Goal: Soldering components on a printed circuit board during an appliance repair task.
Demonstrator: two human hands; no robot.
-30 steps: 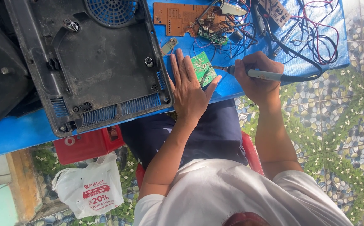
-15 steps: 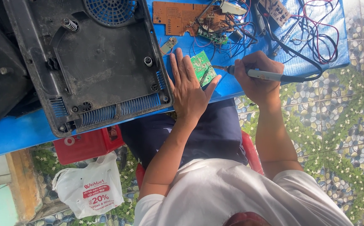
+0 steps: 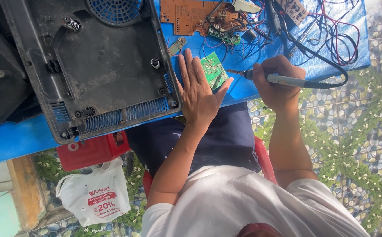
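My left hand (image 3: 197,90) lies flat, fingers spread, pinning the small green circuit board (image 3: 213,70) on the bench (image 3: 19,140); my right hand (image 3: 274,83), fingers curled around the soldering iron (image 3: 270,79), aims its tip at the board's edge. Next likely needs a steady touch on the joint.

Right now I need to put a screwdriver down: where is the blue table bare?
Bare blue table lies along the near edge below the black casing. The far side is crowded: brown circuit board, tangled wires, green board under the left hand.

Green circuit board (image 3: 213,70), blue table (image 3: 15,140), black casing (image 3: 98,66) w/ blue fan grille (image 3: 114,8), red box (image 3: 92,151), floor (image 3: 357,131) w/ pebble & flower pattern.
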